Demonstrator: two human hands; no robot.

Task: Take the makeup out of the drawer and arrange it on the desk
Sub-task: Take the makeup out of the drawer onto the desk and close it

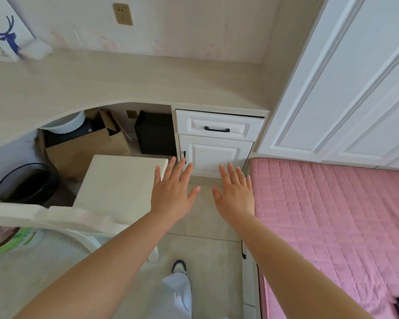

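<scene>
1. While both arms reach forward from the bottom of the view, the left hand (173, 189) and the right hand (235, 192) hang in the air side by side, backs up, fingers straight and spread, holding nothing and touching nothing.
2. The drawer (219, 128) is the landmark: a white front with a dark bar handle (217, 129), set directly under the right end of the desk (124, 81). It is closed, so the makeup cannot be seen.
3. Both hands appear below the drawer, well apart from its handle; the left hand's fingertips overlap the lower left corner of the cabinet door (214, 155), which sits directly beneath the drawer.
4. Left of the drawer, in the opening under the desk, stand a black box (156, 134) and an open cardboard box (88, 148) with a white bowl (66, 125) above it.
5. Further left of the drawer and lower down is a black wastebasket (24, 184), and a cream stool top (120, 185) lies just beside the left hand.
6. Right of the drawer rises a white wardrobe door (346, 88), with a pink quilted bed cover (332, 217) below it.
7. Up and far left of the drawer, at the desk's back corner, leans a card with a blue deer drawing (7, 31), and a wall socket (123, 14) sits above the desktop.
</scene>
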